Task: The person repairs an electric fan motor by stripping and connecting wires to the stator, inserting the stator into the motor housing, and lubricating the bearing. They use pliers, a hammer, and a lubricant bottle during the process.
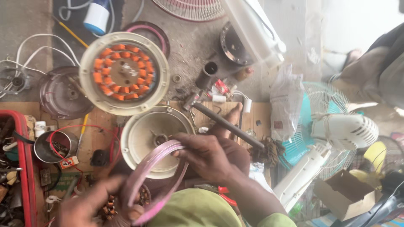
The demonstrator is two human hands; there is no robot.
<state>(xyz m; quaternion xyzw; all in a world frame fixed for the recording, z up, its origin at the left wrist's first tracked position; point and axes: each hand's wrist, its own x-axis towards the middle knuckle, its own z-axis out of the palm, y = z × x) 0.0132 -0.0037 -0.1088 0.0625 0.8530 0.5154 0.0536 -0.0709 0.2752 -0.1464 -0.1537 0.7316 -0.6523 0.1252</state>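
My right hand [208, 156] grips the upper right of a pink and silver metal ring [147, 168], close to my chest. My left hand [84, 206] is at the bottom left, its fingers at the ring's lower edge; motion blur hides how firmly it holds. Just behind the ring lies a cream round motor cover [139, 141], open side up. Farther back sits a cream motor housing with orange copper windings [124, 72]. A small wound stator [110, 208] shows under my left hand.
A red tray of parts [26, 168] stands at the left, a metal cup [50, 145] with red wire beside it. A dark hammer [227, 124] lies to the right. A table fan [336, 130], a cardboard box [341, 193] and a fan guard [189, 8] crowd the right and back.
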